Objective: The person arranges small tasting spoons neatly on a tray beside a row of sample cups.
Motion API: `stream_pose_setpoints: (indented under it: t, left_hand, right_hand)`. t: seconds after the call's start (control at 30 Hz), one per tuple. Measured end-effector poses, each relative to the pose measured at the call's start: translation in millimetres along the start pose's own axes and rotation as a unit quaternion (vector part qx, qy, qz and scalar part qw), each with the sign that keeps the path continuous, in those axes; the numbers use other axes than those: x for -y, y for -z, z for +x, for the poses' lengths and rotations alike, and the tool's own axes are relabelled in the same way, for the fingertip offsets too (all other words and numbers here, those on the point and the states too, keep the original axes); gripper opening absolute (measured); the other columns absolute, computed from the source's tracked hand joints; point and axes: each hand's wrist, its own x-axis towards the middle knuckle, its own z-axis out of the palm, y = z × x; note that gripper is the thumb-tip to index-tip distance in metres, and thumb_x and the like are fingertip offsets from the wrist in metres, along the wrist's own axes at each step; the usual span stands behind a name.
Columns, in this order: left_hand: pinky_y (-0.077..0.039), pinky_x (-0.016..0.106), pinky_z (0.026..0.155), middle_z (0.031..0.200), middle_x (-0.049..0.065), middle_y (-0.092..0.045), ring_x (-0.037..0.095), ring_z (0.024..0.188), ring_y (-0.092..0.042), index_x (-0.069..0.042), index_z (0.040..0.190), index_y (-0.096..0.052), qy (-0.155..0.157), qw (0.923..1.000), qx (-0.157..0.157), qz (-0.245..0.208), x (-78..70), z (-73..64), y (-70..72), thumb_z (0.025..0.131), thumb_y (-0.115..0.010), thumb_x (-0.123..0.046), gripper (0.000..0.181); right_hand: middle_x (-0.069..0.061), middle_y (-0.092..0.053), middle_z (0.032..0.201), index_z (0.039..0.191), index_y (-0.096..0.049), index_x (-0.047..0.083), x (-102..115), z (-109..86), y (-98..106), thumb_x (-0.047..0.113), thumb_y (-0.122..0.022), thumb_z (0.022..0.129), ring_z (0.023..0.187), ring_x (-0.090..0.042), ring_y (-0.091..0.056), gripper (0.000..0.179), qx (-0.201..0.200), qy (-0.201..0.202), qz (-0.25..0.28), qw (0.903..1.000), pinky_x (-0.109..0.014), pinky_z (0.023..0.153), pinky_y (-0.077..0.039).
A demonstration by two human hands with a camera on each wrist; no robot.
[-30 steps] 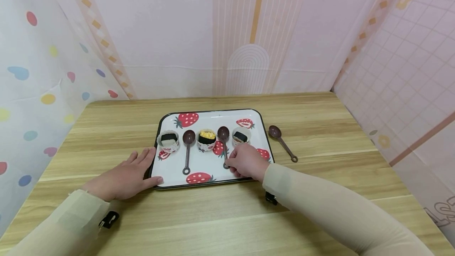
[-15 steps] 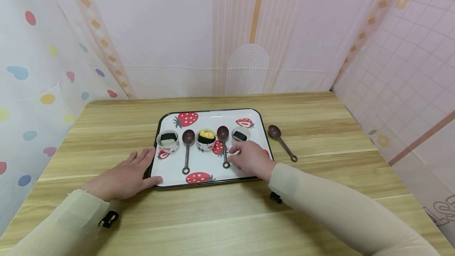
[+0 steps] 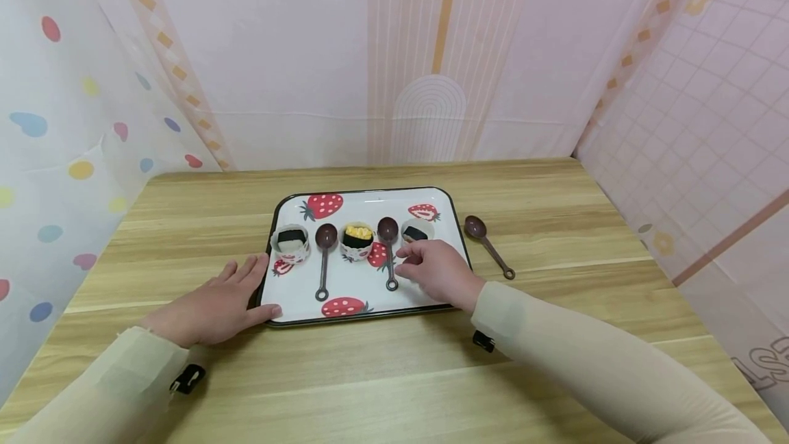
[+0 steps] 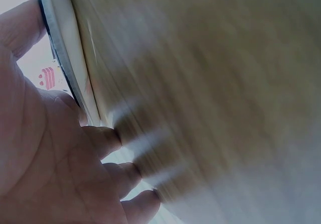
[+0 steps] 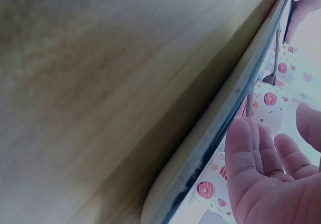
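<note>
A white strawberry-print tray with a dark rim bears three paper cups of sushi: a left cup, a middle cup with yellow topping and a right cup. Between them lie two brown spoons, the left spoon and the right spoon, handles toward me. My left hand rests at the tray's front left corner, fingers along its left rim and thumb over the front. Close beside the right spoon's handle hovers my right hand, partly hiding the right cup; thumb and fingers stand apart, holding nothing.
A third brown spoon lies on the wooden table, just right of the tray. Printed cloth curtains stand behind the table and along both sides.
My right hand has let go of the right spoon's handle and moved slightly right and away from me, now covering more of the right cup. My left hand has stayed put.
</note>
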Motion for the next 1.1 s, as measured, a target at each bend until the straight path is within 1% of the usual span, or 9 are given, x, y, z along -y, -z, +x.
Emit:
stream_pose_setpoints:
  t: [0.13,0.27,0.37,0.5,0.63,0.73,0.8,0.93,1.1]
  left_hand:
    - [-0.029,0.075,0.118,0.168,0.038,-0.020,0.069,0.148,-0.019,0.007,0.165,-0.016,0.000,1.0000,0.000,0.001,0.0,0.0,0.2,0.097,-0.054,-0.074,0.112]
    - [-0.029,0.075,0.118,0.168,0.038,-0.020,0.069,0.148,-0.019,0.008,0.165,-0.017,0.000,1.0000,0.000,0.001,-0.1,0.0,0.5,0.098,-0.054,-0.074,0.112]
    - [-0.029,0.075,0.118,0.168,0.038,-0.020,0.069,0.148,-0.019,0.007,0.165,-0.017,0.000,1.0000,0.000,0.002,0.0,0.0,0.6,0.097,-0.053,-0.074,0.112]
    - [-0.028,0.075,0.119,0.168,0.038,-0.020,0.069,0.149,-0.019,0.007,0.165,-0.016,0.001,1.0000,0.001,0.000,0.1,-0.2,0.7,0.097,-0.053,-0.075,0.112]
    - [-0.028,0.075,0.119,0.168,0.038,-0.020,0.069,0.149,-0.019,0.007,0.165,-0.016,0.001,1.0000,0.001,-0.001,0.3,-0.6,0.5,0.097,-0.053,-0.075,0.112]
    - [-0.028,0.075,0.119,0.168,0.038,-0.020,0.068,0.149,-0.019,0.007,0.165,-0.017,0.001,1.0000,-0.001,-0.001,0.4,-0.7,0.3,0.097,-0.053,-0.074,0.112]
    - [-0.028,0.075,0.119,0.168,0.038,-0.020,0.069,0.149,-0.019,0.007,0.165,-0.017,0.000,1.0000,-0.001,-0.001,0.5,-0.8,0.1,0.097,-0.054,-0.074,0.112]
    - [-0.028,0.075,0.119,0.168,0.038,-0.020,0.069,0.149,-0.020,0.007,0.165,-0.017,-0.001,1.0000,-0.002,-0.002,0.7,-1.0,-0.5,0.097,-0.054,-0.074,0.112]
    - [-0.028,0.075,0.118,0.168,0.038,-0.020,0.069,0.149,-0.019,0.007,0.165,-0.017,-0.001,1.0000,-0.005,-0.002,1.0,-0.7,-1.0,0.098,-0.054,-0.074,0.112]
  right_hand:
    - [0.001,-0.077,0.113,0.129,-0.076,0.016,0,-1.6,1,0.026,-0.075,0.100,0.094,-0.016,-0.064,0.031,-0.008,0.010,0.000,0.9999,-0.028,0.080,-0.053]
    - [0.002,-0.077,0.113,0.129,-0.075,0.016,2,-4.4,3,0.028,-0.072,0.102,0.094,-0.016,-0.063,0.030,-0.025,0.023,0.002,0.9994,-0.028,0.077,-0.054]
    - [0.003,-0.077,0.111,0.128,-0.076,0.016,2,-6.7,4,0.029,-0.070,0.103,0.093,-0.015,-0.064,0.029,-0.051,0.043,-0.001,0.9978,-0.027,0.076,-0.053]
    - [0.001,-0.078,0.112,0.127,-0.076,0.014,2,-9.4,6,0.030,-0.069,0.104,0.094,-0.015,-0.067,0.029,-0.091,0.091,-0.013,0.9916,-0.030,0.077,-0.056]
    - [-0.002,-0.076,0.126,0.128,-0.076,0.010,-2,-10.4,11,0.028,-0.068,0.105,0.114,-0.020,-0.071,0.031,-0.126,0.152,-0.041,0.9794,-0.039,0.097,-0.060]
    - [-0.004,-0.073,0.135,0.128,-0.075,0.010,-5,-9.8,15,0.028,-0.066,0.105,0.130,-0.024,-0.066,0.031,-0.143,0.193,-0.076,0.9678,-0.043,0.113,-0.052]
    - [-0.007,-0.071,0.138,0.130,-0.074,0.009,-8,-9.0,18,0.029,-0.065,0.106,0.136,-0.029,-0.062,0.032,-0.147,0.211,-0.102,0.9609,-0.046,0.118,-0.047]
    - [-0.014,-0.065,0.147,0.135,-0.071,0.008,-11,-8.0,23,0.033,-0.065,0.105,0.142,-0.037,-0.055,0.039,-0.155,0.221,-0.147,0.9515,-0.054,0.121,-0.042]
    - [-0.016,-0.053,0.159,0.145,-0.064,0.010,-15,-7.6,30,0.039,-0.064,0.105,0.150,-0.039,-0.046,0.049,-0.148,0.202,-0.179,0.9513,-0.055,0.125,-0.036]
